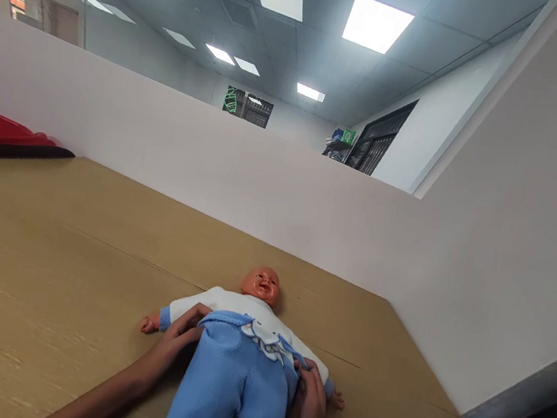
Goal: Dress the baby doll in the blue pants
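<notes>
A baby doll (262, 285) lies on its back on the tabletop, its head away from me. It wears a white top (192, 300) with blue cuffs and a pair of blue pants (228, 364). My left hand (188, 327) is closed at the left side of the waistband, thumb and fingers pinching the cloth. At the right side of the waist my right hand (311, 390) is closed on the pants' edge, near a blue strap. A white ruffled patch (264, 335) shows at the front of the waist between my hands. Cloth partly hides my fingertips.
The wooden table (61, 265) runs up to a pale wall (242, 171) at the back and right. A red object with a black edge (6, 131) sits at the far left. Above the low wall is a window opening onto another room with ceiling lights.
</notes>
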`<state>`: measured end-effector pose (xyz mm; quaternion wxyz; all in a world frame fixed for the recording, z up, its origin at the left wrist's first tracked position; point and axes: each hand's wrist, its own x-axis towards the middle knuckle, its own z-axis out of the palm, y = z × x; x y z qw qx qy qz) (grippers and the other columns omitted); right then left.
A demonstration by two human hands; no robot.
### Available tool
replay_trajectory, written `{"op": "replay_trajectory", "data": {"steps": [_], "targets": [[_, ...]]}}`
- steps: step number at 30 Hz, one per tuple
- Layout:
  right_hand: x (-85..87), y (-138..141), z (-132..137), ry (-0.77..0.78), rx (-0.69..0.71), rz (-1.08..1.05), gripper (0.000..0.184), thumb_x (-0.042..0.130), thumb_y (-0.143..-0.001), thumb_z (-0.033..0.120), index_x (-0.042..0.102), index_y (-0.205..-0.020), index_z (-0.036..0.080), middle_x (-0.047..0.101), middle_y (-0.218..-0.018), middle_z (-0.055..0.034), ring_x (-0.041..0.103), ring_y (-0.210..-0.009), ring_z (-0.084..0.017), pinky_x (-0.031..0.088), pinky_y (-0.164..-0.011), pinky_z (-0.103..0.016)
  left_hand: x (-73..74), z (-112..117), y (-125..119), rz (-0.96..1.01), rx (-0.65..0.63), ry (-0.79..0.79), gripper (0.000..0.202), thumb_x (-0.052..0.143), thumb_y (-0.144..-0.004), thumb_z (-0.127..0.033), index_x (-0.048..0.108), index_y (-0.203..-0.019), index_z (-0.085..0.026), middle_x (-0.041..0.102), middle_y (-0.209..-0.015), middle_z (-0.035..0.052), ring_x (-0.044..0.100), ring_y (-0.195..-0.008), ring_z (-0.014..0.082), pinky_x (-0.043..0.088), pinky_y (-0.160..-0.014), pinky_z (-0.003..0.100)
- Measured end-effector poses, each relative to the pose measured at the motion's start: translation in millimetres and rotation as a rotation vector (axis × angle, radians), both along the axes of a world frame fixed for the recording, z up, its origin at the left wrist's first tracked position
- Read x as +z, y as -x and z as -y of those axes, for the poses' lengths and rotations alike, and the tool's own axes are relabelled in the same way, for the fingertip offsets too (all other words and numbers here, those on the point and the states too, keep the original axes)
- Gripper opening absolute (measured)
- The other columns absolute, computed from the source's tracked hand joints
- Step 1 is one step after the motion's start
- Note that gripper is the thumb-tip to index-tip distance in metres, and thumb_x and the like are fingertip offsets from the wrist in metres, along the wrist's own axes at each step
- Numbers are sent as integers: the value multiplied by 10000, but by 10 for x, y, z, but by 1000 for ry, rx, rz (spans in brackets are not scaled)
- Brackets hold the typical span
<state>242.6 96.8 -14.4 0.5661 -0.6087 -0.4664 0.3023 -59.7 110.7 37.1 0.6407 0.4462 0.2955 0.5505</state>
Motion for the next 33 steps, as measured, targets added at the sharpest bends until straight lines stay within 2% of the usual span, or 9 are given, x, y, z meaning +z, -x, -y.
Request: {"op": "replay_trajectory", "data": {"steps": [3, 7, 12, 15, 17, 20, 23, 30, 33], "targets": [[171, 37, 50, -8, -90, -48, 350, 602, -753, 469, 597, -1033, 260, 703, -1146, -103, 670, -1168, -341, 555, -1008, -458, -28, -28, 54, 12, -111, -31, 154, 773, -865, -355, 705, -861, -217, 594, -836, -12, 514, -788, 182, 430, -734, 249], [621, 248, 39, -91, -81, 147, 383, 544, -817, 389, 548, -1177, 262, 640, -1288, -115, 599, -1248, -332, 469, -1097, -495, -26, -25, -42, 299, -201, 37, 206, 792, -789, -389, 681, -836, -223, 577, -773, -11, 511, -740, 190, 433, -705, 270], [1436, 866, -378, -189, 386, 464, 181, 492, -949, 320, 612, -1064, 246, 720, -1137, -104, 672, -1118, -279, 515, -1048, -457, 14, 1, -98, 140, 95, 17, 373, 841, -856, -553, 684, -962, -232, 633, -846, -9, 547, -804, 204, 439, -768, 282], [1712, 1314, -808, -85, 703, 817, 258, 436, -1008, 284, 644, -1148, 223, 738, -1236, -126, 664, -1198, -273, 517, -1060, -455, 4, 40, -75, -47, 270, -43, 443, 797, -877, -641, 669, -1048, -252, 673, -935, -1, 594, -926, 248, 449, -839, 299], [1725, 1577, -1089, -38, 895, 920, 220, 565, -963, 271, 700, -1129, 223, 753, -1265, -109, 675, -1208, -275, 525, -1058, -435, -16, 61, -70, -126, 382, -79, 423, 753, -899, -648, 658, -1036, -259, 689, -998, 16, 601, -1009, 284, 455, -901, 321], [1553, 1868, -1411, 69, 1234, 1076, 294, 808, -767, 198, 774, -1057, 229, 795, -1213, -79, 733, -1084, -269, 580, -912, -352, -60, 50, -70, -179, 515, -83, 403, 713, -910, -647, 650, -1010, -262, 693, -1045, 35, 586, -1057, 312, 442, -969, 351], [1303, 1997, -1575, 79, 1397, 1161, 448, 817, -752, 154, 756, -1185, 250, 780, -1284, -67, 735, -1083, -245, 576, -877, -311, -92, -13, -51, -184, 535, -59, 397, 713, -889, -633, 663, -994, -253, 698, -1029, 43, 588, -1067, 331, 435, -989, 374], [1046, 1700, -1594, -64, 1170, 1215, 296, 675, -907, 286, 709, -1134, 99, 724, -1211, -236, 655, -1120, -364, 524, -980, -491, -138, -207, 9, -194, 378, -95, 329, 743, -849, -548, 709, -906, -226, 710, -951, 58, 630, -981, 327, 482, -925, 374], [1024, 1507, -1601, -92, 1056, 1169, 237, 666, -850, 220, 684, -1063, 121, 696, -1185, -201, 628, -1104, -342, 504, -988, -471, -145, -241, 4, -238, 364, -86, 346, 748, -844, -530, 722, -981, -213, 713, -985, 74, 638, -1002, 331, 485, -903, 373]]}}
